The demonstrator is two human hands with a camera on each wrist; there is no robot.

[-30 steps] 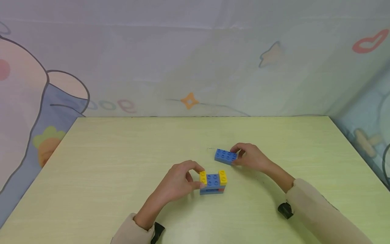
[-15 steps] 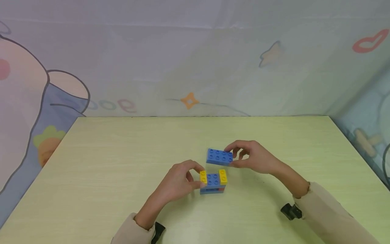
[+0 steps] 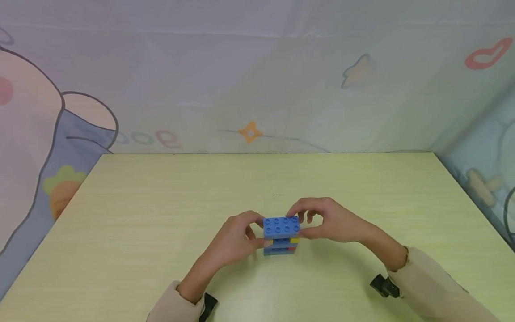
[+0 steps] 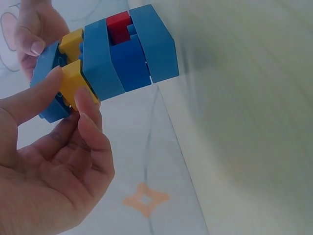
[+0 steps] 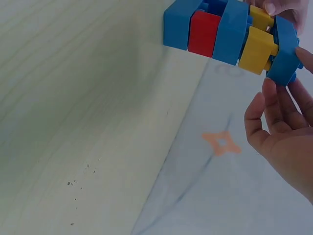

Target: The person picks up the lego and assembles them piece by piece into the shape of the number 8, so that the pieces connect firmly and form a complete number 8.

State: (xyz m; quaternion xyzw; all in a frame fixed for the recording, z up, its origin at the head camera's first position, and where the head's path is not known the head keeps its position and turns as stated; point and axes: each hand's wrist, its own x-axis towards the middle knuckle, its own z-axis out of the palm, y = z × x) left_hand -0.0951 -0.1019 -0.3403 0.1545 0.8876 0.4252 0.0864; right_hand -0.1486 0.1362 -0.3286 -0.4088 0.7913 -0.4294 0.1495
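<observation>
A stack of toy building bricks stands on the table. Its base is a blue brick [image 5: 177, 24]; above come a red brick [image 5: 204, 33] and a small blue brick [image 4: 129, 66], then another long blue brick [image 4: 101, 61] bearing two yellow bricks. My left hand [image 3: 237, 239] pinches the left yellow brick [image 4: 72, 83] between thumb and fingers. With thumb and fingertips my right hand [image 3: 335, 221] grips the right end of an eight-stud blue brick [image 3: 281, 227] laid over both yellow ones. Studs of the right yellow brick [image 5: 257, 50] show in a narrow gap beneath it.
The pale wooden table [image 3: 161, 201] ends at a printed cloth backdrop [image 3: 257, 80] behind. Black wrist devices show below the left sleeve [image 3: 175, 306] and beside the right sleeve [image 3: 426, 277].
My right hand has carried the eight-stud blue brick left and toward me, from behind the stack to over the yellow bricks. My left hand has stayed on the stack.
</observation>
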